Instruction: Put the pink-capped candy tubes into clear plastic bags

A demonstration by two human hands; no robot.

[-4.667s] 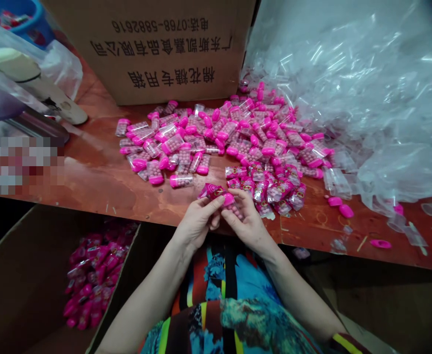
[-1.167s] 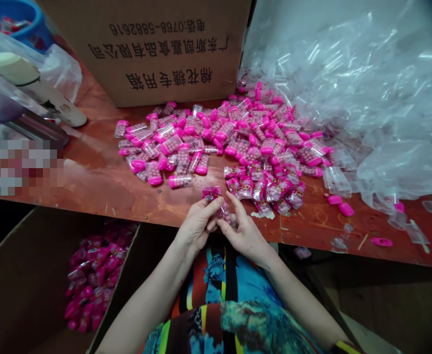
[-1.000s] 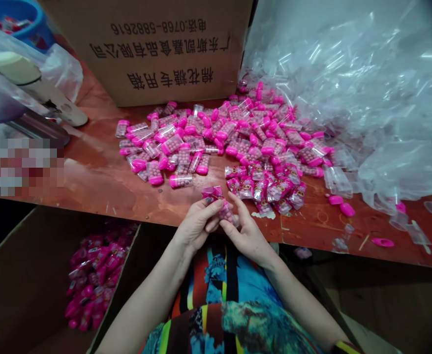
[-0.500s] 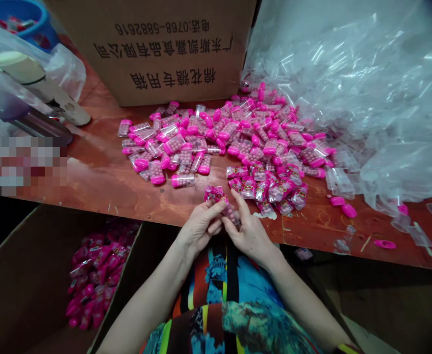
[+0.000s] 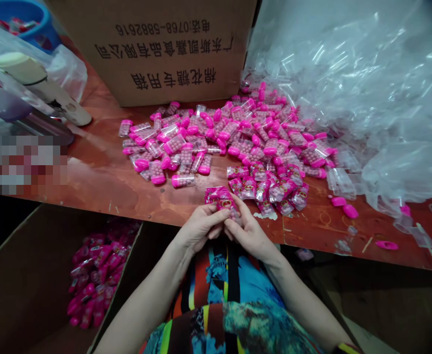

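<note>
- Our left hand [image 5: 203, 223] and right hand [image 5: 251, 235] both hold 1 pink packet [image 5: 219, 194], fingers closed on it, the 2 hands close together; it is just over the near edge of the worktop [image 5: 101, 179].
- Small sweets [image 5: 234, 212] show through its lower end, by our right hand; we cannot tell whether the packet is sealed.
- Done, as we judge: a small heap of similar packets [image 5: 263, 189] lies near that edge, just beyond our right hand, and the open box [image 5: 16, 275] below the edge, to our left, has pink wrapped goods [image 5: 101, 273] in it.
- To do, as we judge: plenty, since a broad spread of pink-capped bottles [image 5: 174, 144] without printed wrappers covers the worktop's middle.
- Round about: a flask [image 5: 59, 101] and a blue basket [image 5: 48, 22] are at the left end; loose caps [image 5: 350, 211] lie towards the right, near the near edge.
- In the way: a tall carton [image 5: 171, 54] blocks the far side, and a big plastic bag [image 5: 396, 162] crowds the right, with see-through tubes [image 5: 338, 183] beside it.
</note>
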